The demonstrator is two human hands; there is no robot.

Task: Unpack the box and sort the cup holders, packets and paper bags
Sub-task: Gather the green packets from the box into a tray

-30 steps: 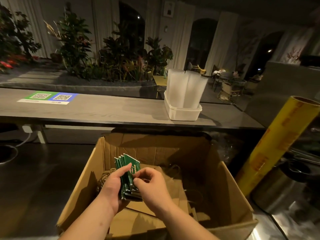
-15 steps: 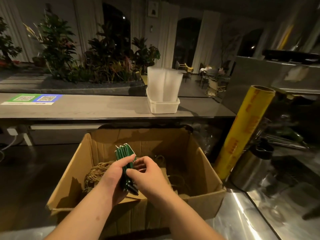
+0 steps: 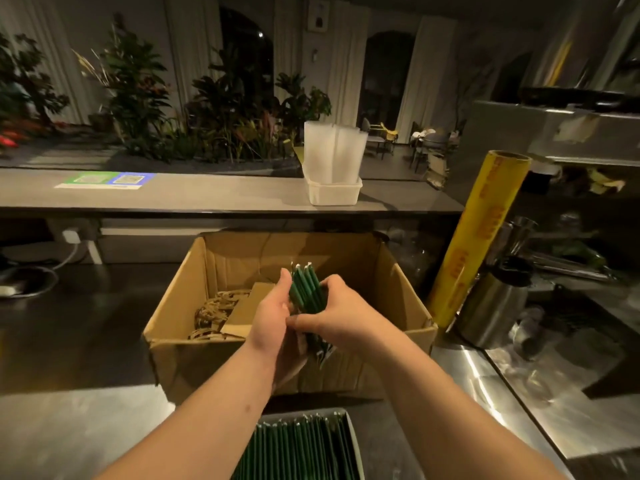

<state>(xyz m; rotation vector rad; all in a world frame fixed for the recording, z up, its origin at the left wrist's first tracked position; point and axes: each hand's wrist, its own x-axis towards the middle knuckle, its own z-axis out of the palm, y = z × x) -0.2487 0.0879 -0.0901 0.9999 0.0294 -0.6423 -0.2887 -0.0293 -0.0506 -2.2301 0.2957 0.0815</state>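
Packets: a slim bundle of green packets (image 3: 306, 291) stands on edge, slightly fanned, in the air over the near half of the box (image 3: 214, 362).
Left grip: the left grip (image 3: 273, 320) curls round the bundle from the left, with the thumb up along its side and the fingers tucked under it.
Right grip: the right grip (image 3: 341, 318) closes on it from the right, thumb across the near face. The two grips touch each other.
Packets against the grips: the middle of the bundle is buried between both palms. The top ends stand clear above the thumbs, and a few lower corners poke out beneath the right grip.
Handling, as I judge it: each packet is light and thin, probably glossy, so they are likely to slide past one another. The bundle is stiff along its length but loose as a stack.
Where to hold: squeeze the flat outer faces about mid-length, with a finger under the bottom edge so none drop out.
Box contents: brown paper bags (image 3: 242, 310) with twine handles lie at the left inside.
Tray: a tray (image 3: 355, 438) at the near edge of the steel counter (image 3: 69, 427), below the forearms, holds a row of similar green packets on edge. It looks like their destination.
Cup holders: I cannot pick any out.
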